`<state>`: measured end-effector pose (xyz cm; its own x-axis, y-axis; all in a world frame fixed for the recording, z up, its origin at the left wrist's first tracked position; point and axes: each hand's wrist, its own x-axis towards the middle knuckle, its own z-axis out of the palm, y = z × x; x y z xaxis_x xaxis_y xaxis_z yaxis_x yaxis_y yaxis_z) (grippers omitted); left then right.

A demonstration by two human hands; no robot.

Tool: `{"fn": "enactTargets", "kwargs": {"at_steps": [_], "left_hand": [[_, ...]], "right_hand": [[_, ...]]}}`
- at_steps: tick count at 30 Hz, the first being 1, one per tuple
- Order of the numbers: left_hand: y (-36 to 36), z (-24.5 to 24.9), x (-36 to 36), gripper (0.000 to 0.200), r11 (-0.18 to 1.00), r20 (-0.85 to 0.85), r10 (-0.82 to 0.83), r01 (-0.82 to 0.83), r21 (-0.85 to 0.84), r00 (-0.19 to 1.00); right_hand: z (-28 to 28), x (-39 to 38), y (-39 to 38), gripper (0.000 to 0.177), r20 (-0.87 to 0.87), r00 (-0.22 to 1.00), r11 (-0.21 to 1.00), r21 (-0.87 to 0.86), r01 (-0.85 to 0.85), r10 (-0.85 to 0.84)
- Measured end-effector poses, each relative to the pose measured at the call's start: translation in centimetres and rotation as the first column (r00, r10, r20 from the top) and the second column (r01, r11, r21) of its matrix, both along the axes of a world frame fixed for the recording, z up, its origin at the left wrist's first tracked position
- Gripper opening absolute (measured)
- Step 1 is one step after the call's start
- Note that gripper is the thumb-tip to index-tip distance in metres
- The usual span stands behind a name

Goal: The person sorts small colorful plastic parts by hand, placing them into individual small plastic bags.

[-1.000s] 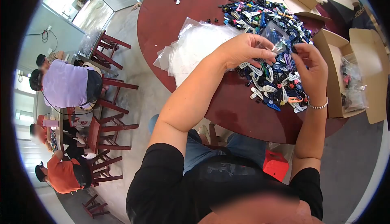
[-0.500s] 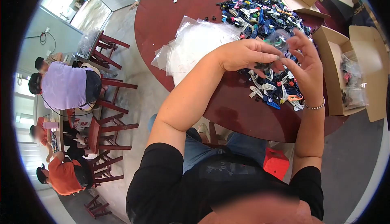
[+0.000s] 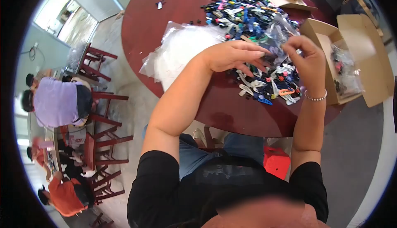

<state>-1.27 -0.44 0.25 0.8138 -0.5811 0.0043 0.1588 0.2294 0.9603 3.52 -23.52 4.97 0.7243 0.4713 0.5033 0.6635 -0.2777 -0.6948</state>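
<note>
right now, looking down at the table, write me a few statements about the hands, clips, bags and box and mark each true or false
1. The stack of clear bags lies to the left of the clip pile. True.
2. The beaded bracelet is on the left wrist. False: it is on the right wrist.
3. A lone clip lies apart from the pile. True.
4. The open box on the right is empty. False: it holds filled packets.
5. The left hand is nearer the stack than the right hand. True.
</note>
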Motion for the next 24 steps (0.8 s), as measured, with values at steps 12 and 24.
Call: {"fn": "enactTargets", "kwargs": {"at_steps": [12, 24], "left_hand": [[-0.1, 0.6, -0.2, 0.046, 0.981, 0.116, 0.022, -0.043, 0.188, 0.993], [-0.2, 0.2, 0.3, 0.033, 0.948, 0.112, 0.253, -0.269, 0.167, 0.961]], "right_hand": [[0.3, 6.6, -20.9, 0.021, 0.403, 0.61, 0.581, -0.207, 0.787, -0.682], [-5.3, 5.8, -28.3, 0.028, 0.54, 0.455, 0.361, -0.278, 0.89, -0.708]]}}
